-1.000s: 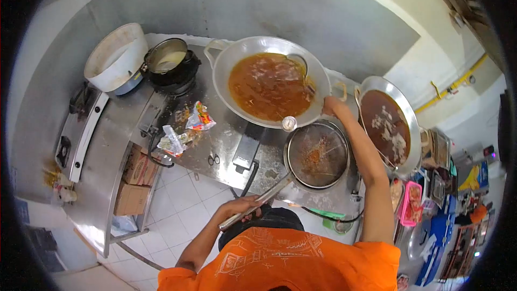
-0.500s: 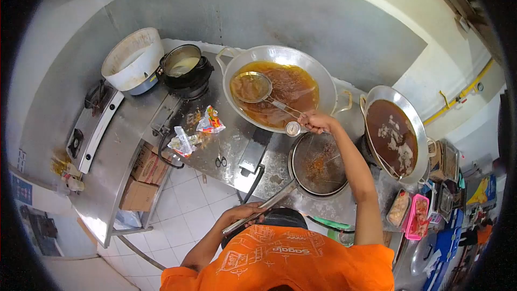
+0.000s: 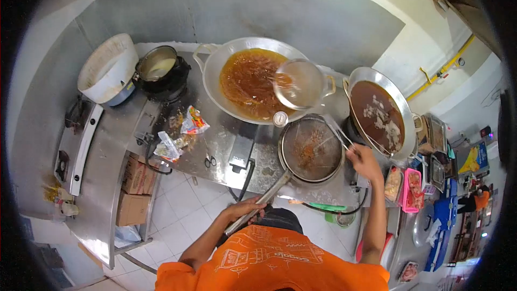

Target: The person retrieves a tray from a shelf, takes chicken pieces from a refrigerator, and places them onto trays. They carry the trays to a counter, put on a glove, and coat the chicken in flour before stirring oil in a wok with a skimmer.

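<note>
Skimmer (image 3: 300,87) and right hand (image 3: 365,161) have shifted to the right: half a second ago the round mesh dipped over the left of the large wok (image 3: 211,79), and now it is above that wok's right side, overlapping the rim in view. The right fingers are closed around the far end of the skimmer's thin handle, so the mesh lies well beyond the fingertips. An orange-brown patch shows through the left of the mesh, too blurred to tell whether it sits in it or behind it.

The left hand (image 3: 242,209) keeps its place, fingers curled around the thick handle of the strainer (image 3: 329,156). The strainer's round mesh is well away from those fingers, just beside the wok, with brown crumbs (image 3: 308,153) gathered near its middle.

The large wok holds amber-brown liquid, and a round gauge (image 3: 280,118) sits at its near rim. The second wok (image 3: 392,87), to the right, holds darker liquid with pale clumps. Pale liquid lies in the pot (image 3: 151,60) at left; the pink tray (image 3: 412,209) holds reddish food.
</note>
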`<control>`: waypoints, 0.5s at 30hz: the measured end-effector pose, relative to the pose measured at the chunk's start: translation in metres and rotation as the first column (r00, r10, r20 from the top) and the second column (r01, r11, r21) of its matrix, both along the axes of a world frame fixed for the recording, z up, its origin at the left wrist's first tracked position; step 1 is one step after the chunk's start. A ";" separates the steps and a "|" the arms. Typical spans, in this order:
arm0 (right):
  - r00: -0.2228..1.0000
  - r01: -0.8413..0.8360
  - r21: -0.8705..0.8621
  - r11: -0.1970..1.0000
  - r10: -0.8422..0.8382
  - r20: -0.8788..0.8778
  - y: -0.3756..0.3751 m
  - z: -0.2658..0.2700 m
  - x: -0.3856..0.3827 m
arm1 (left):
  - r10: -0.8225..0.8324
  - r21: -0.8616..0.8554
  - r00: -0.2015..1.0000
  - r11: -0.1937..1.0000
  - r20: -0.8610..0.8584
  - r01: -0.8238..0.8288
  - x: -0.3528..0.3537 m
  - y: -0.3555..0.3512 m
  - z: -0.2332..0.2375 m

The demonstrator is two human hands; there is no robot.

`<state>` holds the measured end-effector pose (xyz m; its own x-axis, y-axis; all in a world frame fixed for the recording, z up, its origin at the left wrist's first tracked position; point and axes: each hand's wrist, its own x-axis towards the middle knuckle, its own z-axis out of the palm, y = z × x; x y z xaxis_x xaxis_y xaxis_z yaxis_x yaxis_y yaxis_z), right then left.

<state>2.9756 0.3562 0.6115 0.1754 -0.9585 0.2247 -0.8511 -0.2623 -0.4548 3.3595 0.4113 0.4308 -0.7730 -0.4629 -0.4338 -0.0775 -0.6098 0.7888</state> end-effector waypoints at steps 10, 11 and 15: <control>0.690 0.571 -0.072 0.818 -0.526 -0.498 0.160 -0.124 -0.003 | 0.742 -0.793 0.670 0.386 -0.038 -0.472 -0.034 -0.083 -0.009; 0.700 0.576 -0.009 0.817 -0.499 -0.511 0.162 -0.132 -0.007 | 0.776 -0.858 0.629 0.297 -0.038 -0.418 -0.039 -0.095 0.017; 0.653 0.686 0.048 0.726 -0.584 -0.482 0.168 -0.186 -0.020 | 0.831 -0.953 0.544 0.061 -0.116 -0.296 -0.055 -0.149 0.086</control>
